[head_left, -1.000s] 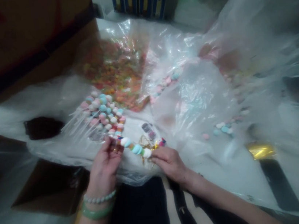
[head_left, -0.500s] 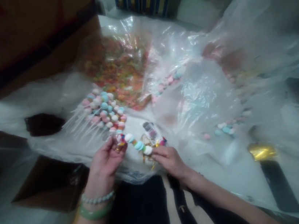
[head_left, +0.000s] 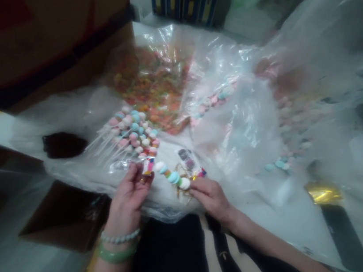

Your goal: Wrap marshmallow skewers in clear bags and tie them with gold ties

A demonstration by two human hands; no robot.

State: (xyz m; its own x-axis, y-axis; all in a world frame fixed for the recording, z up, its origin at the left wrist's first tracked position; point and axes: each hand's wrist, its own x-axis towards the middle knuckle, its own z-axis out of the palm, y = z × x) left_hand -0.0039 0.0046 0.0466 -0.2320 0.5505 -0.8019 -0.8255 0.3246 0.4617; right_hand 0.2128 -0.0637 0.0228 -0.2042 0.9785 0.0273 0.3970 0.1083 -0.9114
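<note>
My left hand (head_left: 131, 191) pinches a small printed label (head_left: 148, 166), white with pink and blue. My right hand (head_left: 211, 194) is closed at the lower end of a candy skewer (head_left: 173, 177), strung with white and blue marshmallows and orange and green pieces. The skewer slants between both hands, its upper end close to the label. Whatever stick my right fingers grip is hidden. Beyond my left hand lies a pile of finished-looking marshmallow skewers (head_left: 134, 131), their white sticks pointing left. Gold ties (head_left: 181, 171) lie behind the skewer, beside more small labels (head_left: 186, 157).
Orange and green gummy candies (head_left: 158, 85) lie in clear plastic at the back. Clear bags with pastel marshmallows (head_left: 279, 164) spread to the right. A gold packet (head_left: 324, 193) and a dark flat object (head_left: 346, 234) lie at right. A large cardboard box (head_left: 56, 45) stands back left.
The view has shifted slightly, so the surroundings sit a little farther right. The label in my left hand now faces the camera more fully. Both hands keep their hold.
</note>
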